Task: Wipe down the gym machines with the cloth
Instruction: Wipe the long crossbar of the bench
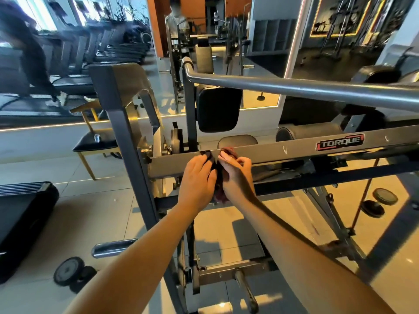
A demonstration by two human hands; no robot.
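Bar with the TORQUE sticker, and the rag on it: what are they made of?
The bar looks like grey painted metal: flat, hard faces with a dull shine and white scratches. The rag looks like soft, dark reddish fabric, since it bunches and hangs limp over the bar's edge.

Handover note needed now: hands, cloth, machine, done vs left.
Left hand: laid on the cloth against the grey crossbeam; whether it grips is unclear.
Right hand: fingers curled, pinching the cloth at the beam's top edge.
Cloth: dark red, draped over the beam's left part, hanging down between the hands.
Done: cannot tell which surfaces are already wiped.
Left: probably the beam toward the TORQUE label, the upper round bar and the back pad.
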